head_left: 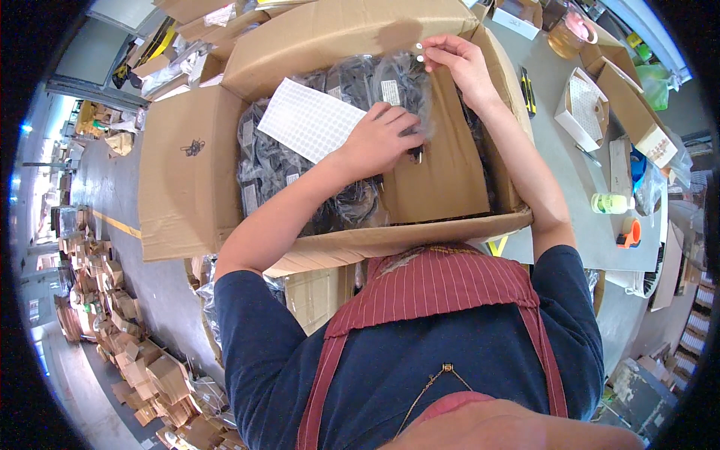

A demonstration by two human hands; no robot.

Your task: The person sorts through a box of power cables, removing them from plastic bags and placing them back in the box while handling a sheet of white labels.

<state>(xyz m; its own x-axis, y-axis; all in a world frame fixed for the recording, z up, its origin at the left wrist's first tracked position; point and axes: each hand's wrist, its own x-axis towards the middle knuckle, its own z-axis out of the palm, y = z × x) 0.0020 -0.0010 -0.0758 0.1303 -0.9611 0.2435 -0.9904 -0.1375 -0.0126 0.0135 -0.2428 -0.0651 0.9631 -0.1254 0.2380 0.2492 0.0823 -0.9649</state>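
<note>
A large open cardboard box (pixel 187 172) stands in front of me, holding several black items in clear plastic bags (pixel 349 79) with small white labels. On top of them lies a white sheet of round stickers (pixel 307 120), its near corner beside my left wrist. My left hand (pixel 382 141) is closed with curled fingers on the edge of a bagged black item (pixel 401 86). Over the box's far right corner, my right hand (pixel 454 64) pinches small round white stickers (pixel 420 52) at the fingertips. A flat cardboard piece (pixel 439 165) covers the right part of the contents.
On the grey table (pixel 555 232) to the right are a yellow-black cutter (pixel 528 94), a white open box (pixel 581 109), a bottle (pixel 611 203), an orange tape roll (pixel 630 232) and a jug (pixel 570 36). Many cardboard cartons (pixel 161 379) lie on the floor at left.
</note>
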